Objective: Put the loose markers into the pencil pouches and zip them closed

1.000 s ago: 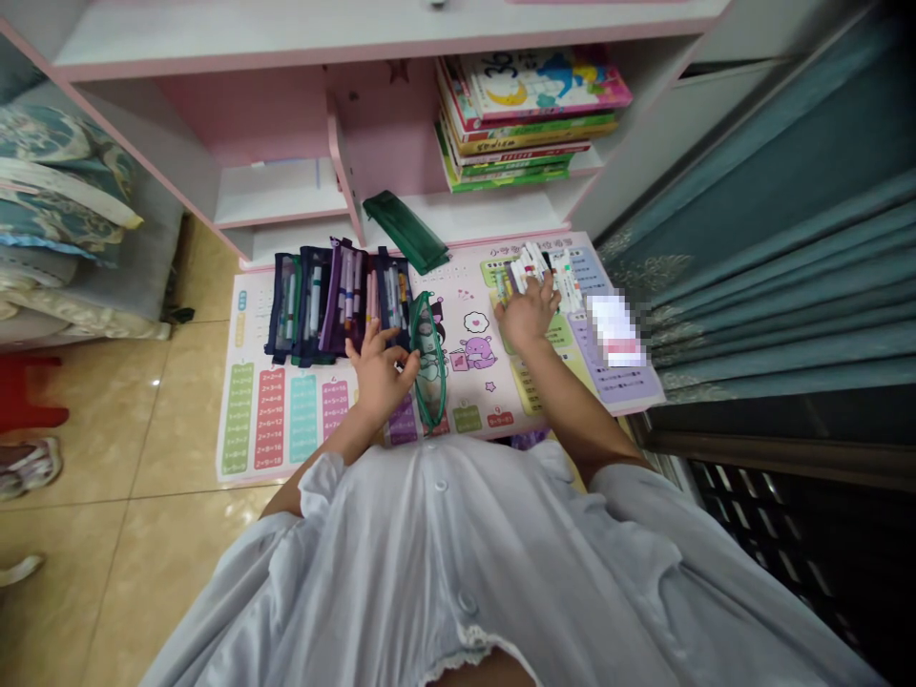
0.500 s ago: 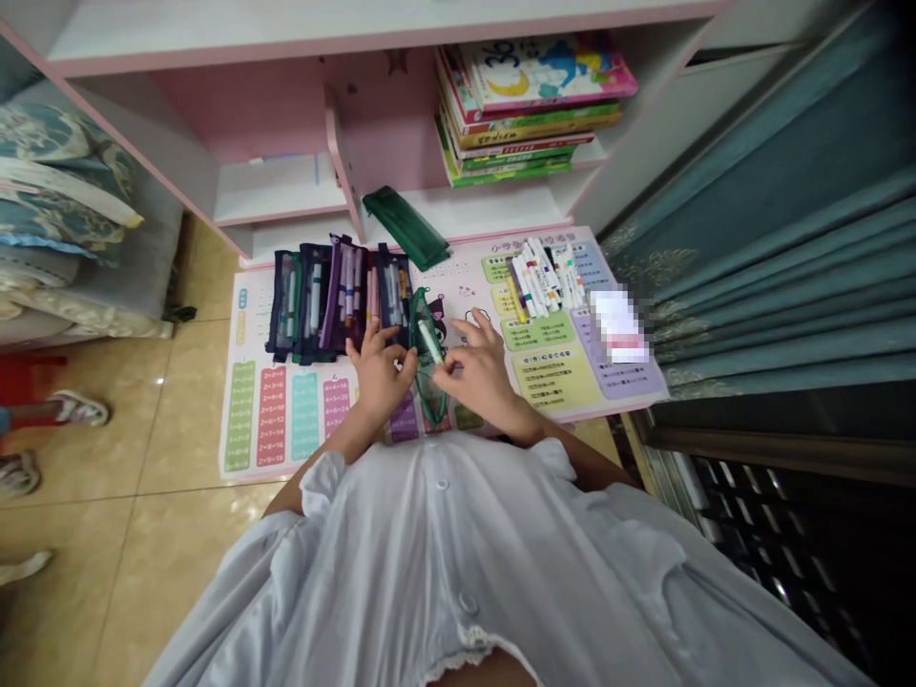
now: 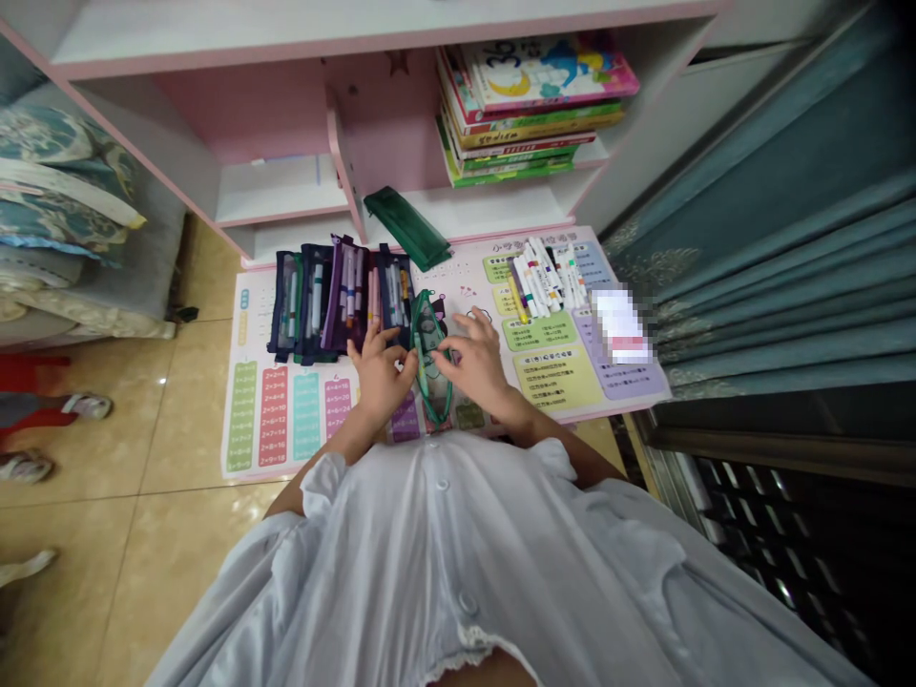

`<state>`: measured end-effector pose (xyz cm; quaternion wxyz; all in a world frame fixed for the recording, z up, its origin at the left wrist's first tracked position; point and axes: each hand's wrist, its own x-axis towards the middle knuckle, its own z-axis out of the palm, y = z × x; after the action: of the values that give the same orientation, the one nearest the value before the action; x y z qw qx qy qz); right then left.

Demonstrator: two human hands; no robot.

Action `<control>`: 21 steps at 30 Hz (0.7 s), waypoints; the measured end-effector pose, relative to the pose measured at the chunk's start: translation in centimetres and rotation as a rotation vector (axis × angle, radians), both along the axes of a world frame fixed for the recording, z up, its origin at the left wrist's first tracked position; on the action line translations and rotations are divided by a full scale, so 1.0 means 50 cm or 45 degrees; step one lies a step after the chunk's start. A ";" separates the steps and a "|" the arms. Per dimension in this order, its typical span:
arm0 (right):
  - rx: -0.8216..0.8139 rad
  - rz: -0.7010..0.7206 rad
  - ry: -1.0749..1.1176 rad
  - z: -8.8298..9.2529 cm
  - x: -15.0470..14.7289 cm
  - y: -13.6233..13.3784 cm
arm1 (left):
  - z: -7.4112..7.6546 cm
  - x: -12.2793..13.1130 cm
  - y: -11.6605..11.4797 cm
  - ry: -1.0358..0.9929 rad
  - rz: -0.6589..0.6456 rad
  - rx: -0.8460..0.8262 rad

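Note:
My left hand [image 3: 380, 372] pinches the left edge of an open green mesh pencil case [image 3: 431, 367] that lies on a colourful printed desk mat [image 3: 301, 410]. My right hand [image 3: 478, 364] rests on the case's right edge, fingers curled at its opening; a marker lies inside the case. A loose pile of markers [image 3: 544, 275] lies on the mat to the far right. Left of my left hand stands a row of dark pencil cases [image 3: 336, 296] filled with pens.
Another green mesh pouch [image 3: 406, 227] lies on the low pink shelf behind the mat. A stack of children's books [image 3: 530, 105] fills the shelf's right bay. Teal curtains hang to the right. A person's sandalled feet [image 3: 43, 429] stand on the tiled floor at left.
My right hand left the marker pile, carried a marker to the green case and now has it down inside the opening. My left hand has kept its hold on the case.

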<state>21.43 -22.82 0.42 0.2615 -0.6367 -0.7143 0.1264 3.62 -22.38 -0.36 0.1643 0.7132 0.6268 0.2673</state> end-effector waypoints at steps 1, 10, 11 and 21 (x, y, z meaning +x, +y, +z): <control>0.059 -0.060 0.010 -0.003 0.018 0.012 | 0.001 0.000 0.000 0.000 0.003 -0.007; 0.035 -0.607 -0.280 -0.081 0.195 0.103 | 0.006 0.003 0.001 -0.049 0.001 -0.025; 0.025 -0.616 -0.300 -0.088 0.203 0.107 | 0.006 0.004 0.001 -0.051 0.004 -0.021; -0.075 -0.642 -0.364 -0.107 0.219 0.128 | 0.005 0.005 0.003 -0.058 -0.006 -0.003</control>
<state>32.39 -16.44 -4.91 0.1627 -0.8128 -0.5592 -0.0129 3.89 -22.25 -0.13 0.1799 0.7081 0.6217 0.2823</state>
